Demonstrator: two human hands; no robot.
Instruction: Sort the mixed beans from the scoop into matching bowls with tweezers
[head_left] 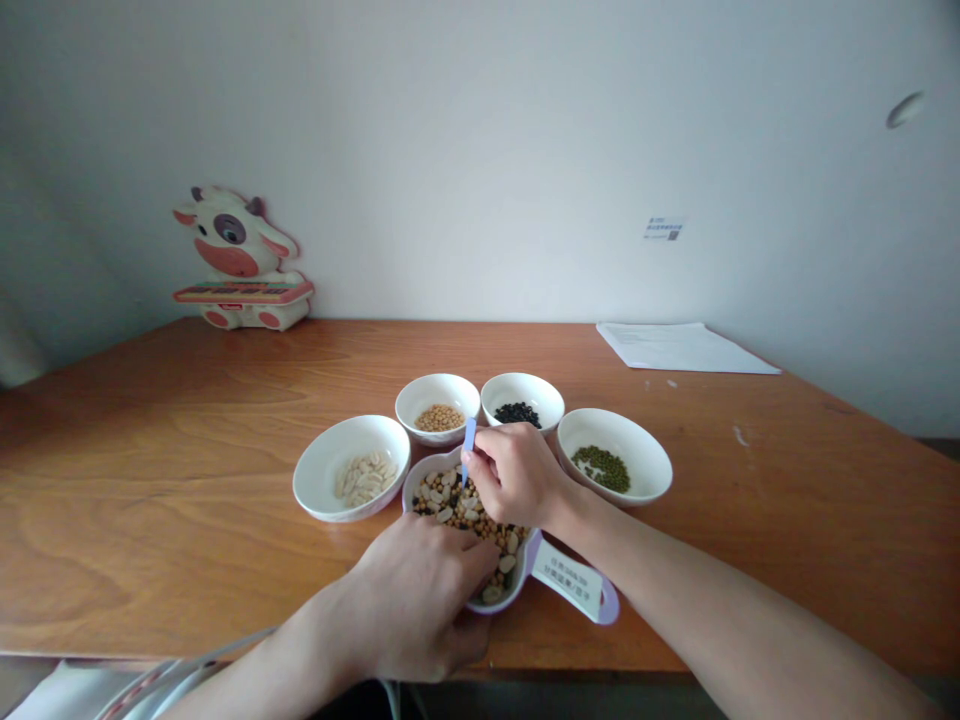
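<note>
My right hand [517, 470] is closed in a pinch on slim lilac tweezers [469, 440], their narrow tip pointing down among mixed nuts and beans. These lie in a white and lilac handled bowl [412, 482], with peanut halves, yellow beans and dark beans in it. My left hand [427, 590] grips the bowl's near left rim, fingers over the inside and thumb low outside. Around the far side stand four white bowls: one with peanut halves [315, 480], one with yellow beans [405, 405], one with black beans [553, 400], one with green beans [649, 465].
The lilac bowl's labelled handle [574, 580] sticks out to the right, under my right forearm. At the back left stands a cow toy with a keyboard [244, 290]. White paper [675, 347] lies at the back right of the wooden table [187, 480]. Cables [217, 655] run along the near edge.
</note>
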